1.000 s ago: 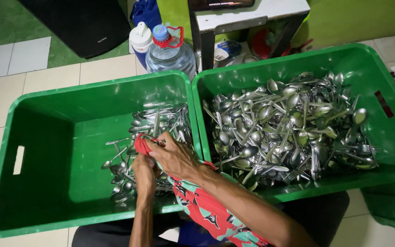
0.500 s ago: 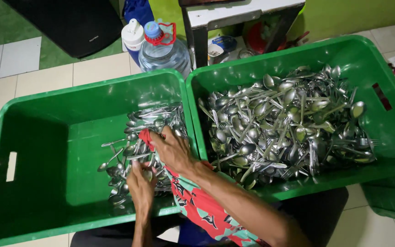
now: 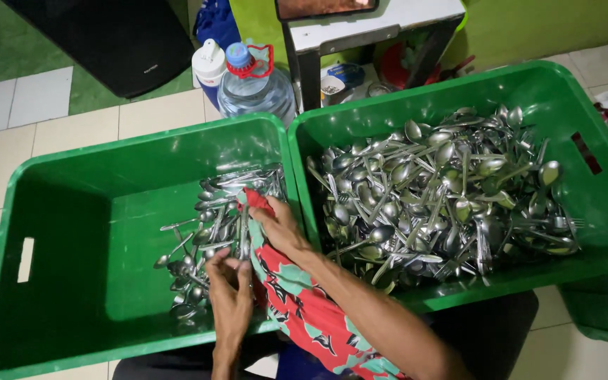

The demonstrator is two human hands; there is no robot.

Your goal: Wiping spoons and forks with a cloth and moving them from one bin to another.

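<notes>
Barely shifted since 0.5 s ago: right hand (image 3: 281, 226) pressing red patterned cloth (image 3: 297, 295) around a spoon (image 3: 245, 236), left hand (image 3: 230, 285) pinching its handle (wiping, seemingly), by left crate's (image 3: 58, 211) right wall.

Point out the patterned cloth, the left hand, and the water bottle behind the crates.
patterned cloth (image 3: 297, 309), head view, on the red and green fabric below the right wrist.
left hand (image 3: 230, 292), head view, on the back of the hand.
water bottle (image 3: 255, 88), head view, on its clear shoulder.
</notes>
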